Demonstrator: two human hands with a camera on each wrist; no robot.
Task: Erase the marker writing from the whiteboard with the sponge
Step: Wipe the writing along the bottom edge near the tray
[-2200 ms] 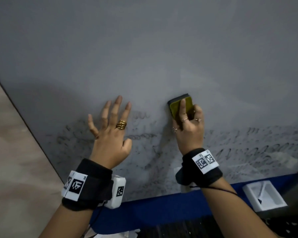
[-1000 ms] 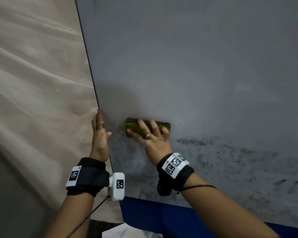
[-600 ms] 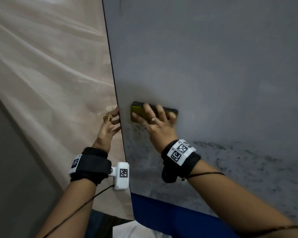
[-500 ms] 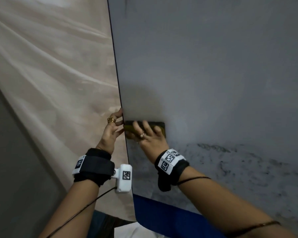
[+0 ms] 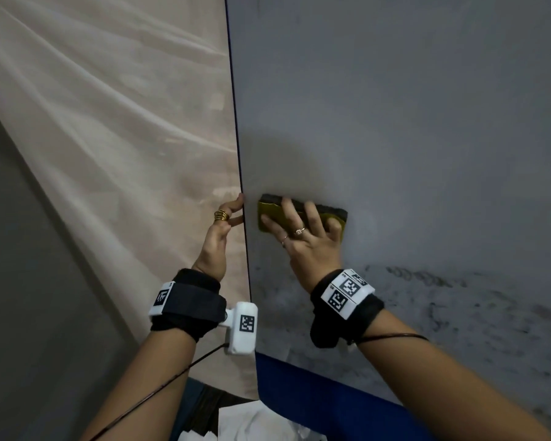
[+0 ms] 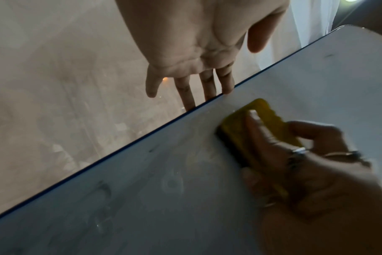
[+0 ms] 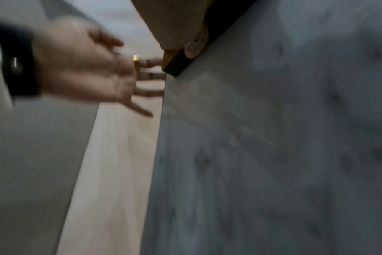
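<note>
The whiteboard [image 5: 395, 122] stands upright and fills the right of the head view. My right hand [image 5: 303, 237] grips a yellow sponge [image 5: 269, 214] with a dark scrubbing layer and presses it flat on the board, just right of the board's left edge. Smeared black marker writing [image 5: 427, 276] runs across the board below and to the right of the sponge. My left hand [image 5: 218, 240] reaches to the board's left edge, its straight fingers [image 6: 186, 96] passing behind it. The left wrist view shows the sponge [image 6: 262, 110] under my right hand [image 6: 316, 172].
A beige curtain [image 5: 109, 122] hangs left of the board, with a grey wall [image 5: 29, 281] beyond it. A blue band [image 5: 315, 393] runs along the board's bottom. Crumpled white material [image 5: 252, 424] lies below it.
The sponge swept left across the board to its left edge and now sits slightly right of that edge. My left hand left the board's face and went to the left edge.
</note>
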